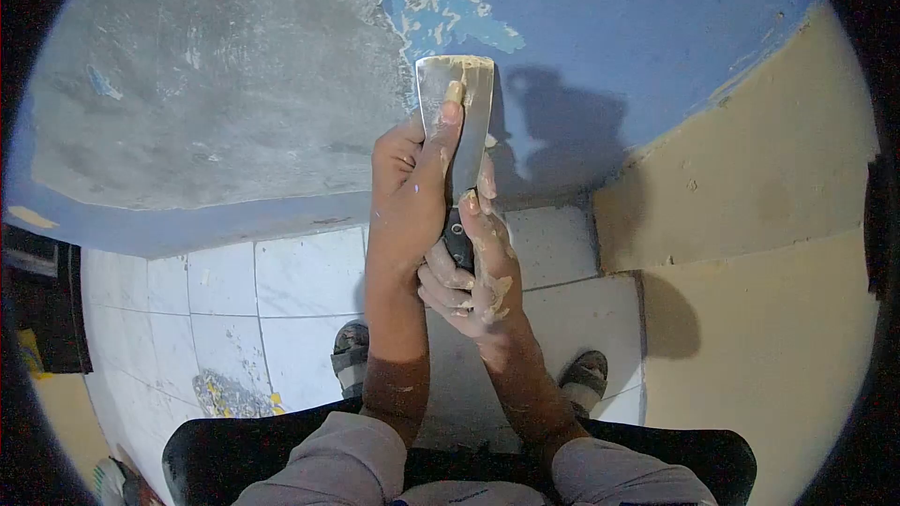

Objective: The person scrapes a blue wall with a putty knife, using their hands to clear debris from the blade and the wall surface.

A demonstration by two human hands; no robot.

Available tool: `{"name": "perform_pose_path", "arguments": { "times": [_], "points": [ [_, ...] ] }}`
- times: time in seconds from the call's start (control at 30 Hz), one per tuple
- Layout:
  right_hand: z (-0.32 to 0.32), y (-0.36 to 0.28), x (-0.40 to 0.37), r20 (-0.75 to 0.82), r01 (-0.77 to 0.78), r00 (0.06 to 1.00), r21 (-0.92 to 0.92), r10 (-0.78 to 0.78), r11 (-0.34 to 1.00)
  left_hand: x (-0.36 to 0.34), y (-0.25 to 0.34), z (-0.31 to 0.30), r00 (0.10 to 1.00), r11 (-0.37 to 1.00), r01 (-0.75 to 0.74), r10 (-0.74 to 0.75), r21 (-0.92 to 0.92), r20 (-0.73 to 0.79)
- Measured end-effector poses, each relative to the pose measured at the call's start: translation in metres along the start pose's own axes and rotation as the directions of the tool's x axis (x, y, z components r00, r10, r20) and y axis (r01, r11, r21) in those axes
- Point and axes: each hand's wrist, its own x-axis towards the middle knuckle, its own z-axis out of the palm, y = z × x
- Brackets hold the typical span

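Note:
A putty knife with a wide metal blade and a black handle is held upright in front of the wall. My left hand pinches the blade, its thumb lying flat on the front face and its fingers partly hidden behind. Wrapped round the handle is my right hand, thumb pointing up toward the blade. Pale putty-like paste coats the right hand and the left thumbnail. More of it sits along the blade's top edge.
The wall ahead has a bare grey patch and flaking blue paint. A beige wall stands to the right. Paint scrapings lie on the white tiled floor. My sandalled feet show below, with a black chair edge around me.

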Motion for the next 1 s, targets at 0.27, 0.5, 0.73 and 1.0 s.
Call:
{"name": "perform_pose_path", "arguments": {
  "times": [0.27, 0.5, 0.73, 1.0],
  "points": [
    [-0.006, 0.0, 0.005, -0.153, 0.048, 0.979, -0.458, -0.132, 0.888, 0.006, -0.016, -0.006, 0.989, 0.948, 0.059, -0.013, -0.311, 0.147],
    [-0.004, 0.003, 0.004, -0.218, 0.031, 0.966, -0.427, -0.137, 0.904, 0.0, -0.015, -0.009, 0.98, 0.928, 0.123, -0.058, -0.351, 0.191],
    [-0.008, 0.001, 0.001, -0.163, -0.046, 0.987, -0.241, 0.007, 0.969, 0.007, -0.02, -0.009, 0.99, 0.942, 0.101, -0.064, -0.32, 0.124],
    [0.01, 0.001, 0.005, -0.14, -0.018, 0.99, -0.183, -0.008, 0.983, 0.003, 0.002, -0.007, 0.996, 0.992, 0.055, -0.046, -0.116, 0.079]
  ]
}}
